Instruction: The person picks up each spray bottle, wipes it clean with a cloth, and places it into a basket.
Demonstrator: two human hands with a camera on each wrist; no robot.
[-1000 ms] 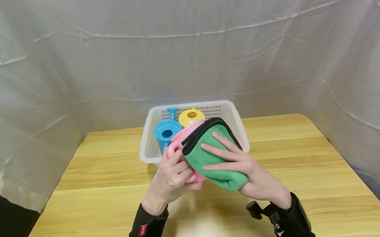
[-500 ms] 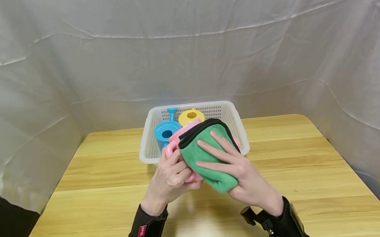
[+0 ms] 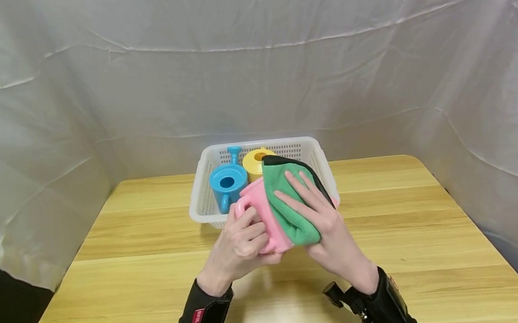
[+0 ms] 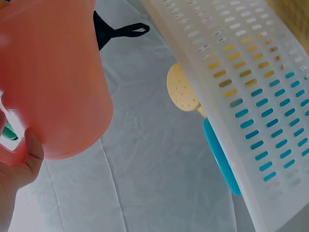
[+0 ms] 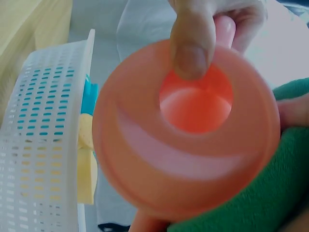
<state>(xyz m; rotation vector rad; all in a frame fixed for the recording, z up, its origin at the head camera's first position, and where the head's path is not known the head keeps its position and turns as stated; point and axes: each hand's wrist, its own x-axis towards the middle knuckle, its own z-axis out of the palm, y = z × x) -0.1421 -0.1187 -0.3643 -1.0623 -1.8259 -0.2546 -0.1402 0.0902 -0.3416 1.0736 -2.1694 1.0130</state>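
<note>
A pink watering can (image 3: 270, 226) is held up in front of the basket, tilted. My left hand (image 3: 240, 244) grips its looped handle; in the right wrist view the thumb of that left hand (image 5: 193, 43) presses on the can's top beside the round opening. My right hand (image 3: 325, 227) holds a folded green cloth (image 3: 283, 180) with black edging against the can's far right side, fingers spread across it. In the left wrist view the can's smooth body (image 4: 58, 77) fills the left part, and the cloth's black loop (image 4: 133, 30) sticks out behind it.
Behind the hands, a white perforated basket (image 3: 198, 207) stands on the wooden table (image 3: 144, 272). Inside it are a blue watering can (image 3: 228, 179) and a yellow watering can (image 3: 252, 164), partly covered by the cloth. A pale curtain (image 3: 253, 91) surrounds the table.
The cloth and right hand first shifted left, then the cloth slid off the can's near side, baring more pink body. The can has turned slightly, its handle moving a little right.
</note>
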